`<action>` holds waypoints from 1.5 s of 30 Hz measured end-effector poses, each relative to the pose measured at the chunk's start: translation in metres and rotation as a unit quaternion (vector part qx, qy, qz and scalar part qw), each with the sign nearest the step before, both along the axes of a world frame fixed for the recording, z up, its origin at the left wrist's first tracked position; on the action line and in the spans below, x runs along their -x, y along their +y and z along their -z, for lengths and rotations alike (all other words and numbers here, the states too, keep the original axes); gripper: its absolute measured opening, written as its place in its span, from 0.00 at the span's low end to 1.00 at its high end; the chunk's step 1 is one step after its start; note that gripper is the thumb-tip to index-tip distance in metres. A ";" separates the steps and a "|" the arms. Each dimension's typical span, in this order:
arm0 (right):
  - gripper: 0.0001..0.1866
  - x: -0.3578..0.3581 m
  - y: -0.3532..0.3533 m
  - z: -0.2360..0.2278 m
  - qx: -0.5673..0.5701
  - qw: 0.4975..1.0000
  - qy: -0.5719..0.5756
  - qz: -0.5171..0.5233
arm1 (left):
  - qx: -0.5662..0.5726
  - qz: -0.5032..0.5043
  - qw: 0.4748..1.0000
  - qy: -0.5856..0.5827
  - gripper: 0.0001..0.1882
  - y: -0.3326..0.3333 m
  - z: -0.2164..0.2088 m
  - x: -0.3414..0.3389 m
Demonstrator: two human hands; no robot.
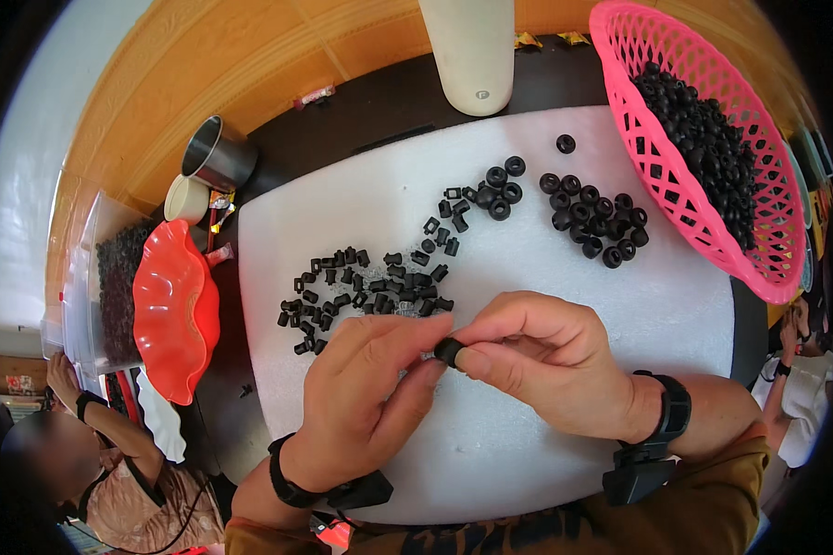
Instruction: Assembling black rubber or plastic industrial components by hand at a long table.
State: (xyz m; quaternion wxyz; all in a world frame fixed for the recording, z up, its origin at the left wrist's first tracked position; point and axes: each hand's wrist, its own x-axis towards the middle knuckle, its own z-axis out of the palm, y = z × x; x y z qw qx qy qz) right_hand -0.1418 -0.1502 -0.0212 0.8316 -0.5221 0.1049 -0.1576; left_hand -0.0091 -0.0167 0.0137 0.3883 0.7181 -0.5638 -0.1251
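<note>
Above the near middle of a white foam board (pixel 500 462), my right hand (pixel 555 370) pinches a round, hollow black piece (pixel 449 351), like a cord-stopper shell, between thumb and forefinger. My left hand (pixel 361 393) meets it from the other side. Its thumb and forefinger close on something small, mostly hidden by the fingers. Just beyond my left hand lie many small black plungers (pixel 342 276) with square holes, scattered around a heap of tiny shiny springs (pixel 403 308). Farther right sit two groups of round black pieces (pixel 602 222) (pixel 500 190), with a single one (pixel 565 143) apart.
A pink lattice basket (pixel 652 166) of black pieces (pixel 699 139) overlaps the board's far right. Leftward are a red wavy bowl (pixel 171 305), metal cup (pixel 227 162) and clear bin (pixel 79 296). A white cylinder (pixel 472 55) stands behind. Other people's hands (pixel 63 379) (pixel 789 333) show at both sides.
</note>
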 end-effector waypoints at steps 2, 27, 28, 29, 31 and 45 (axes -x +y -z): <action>0.07 -0.001 0.000 0.001 0.030 0.999 -0.017 0.008 | 0.023 0.027 0.999 -0.011 0.19 0.000 0.000 -0.001; 0.11 -0.004 -0.005 0.004 0.077 0.995 -0.056 0.031 | 0.039 -0.172 0.942 0.287 0.08 0.024 -0.019 -0.021; 0.11 -0.004 -0.006 0.004 0.073 0.995 -0.043 0.045 | 0.004 -0.128 0.972 0.199 0.08 0.026 -0.016 -0.025; 0.12 -0.004 -0.005 0.005 0.070 0.995 -0.028 0.059 | -0.031 -0.081 0.990 0.111 0.08 0.028 -0.013 -0.027; 0.12 -0.004 -0.006 0.006 0.073 0.995 -0.019 0.066 | -0.025 -0.042 0.998 0.051 0.09 0.020 -0.009 -0.021; 0.13 -0.008 -0.008 0.006 0.044 0.994 -0.008 0.099 | -0.042 0.095 0.958 -0.266 0.11 -0.008 0.029 0.007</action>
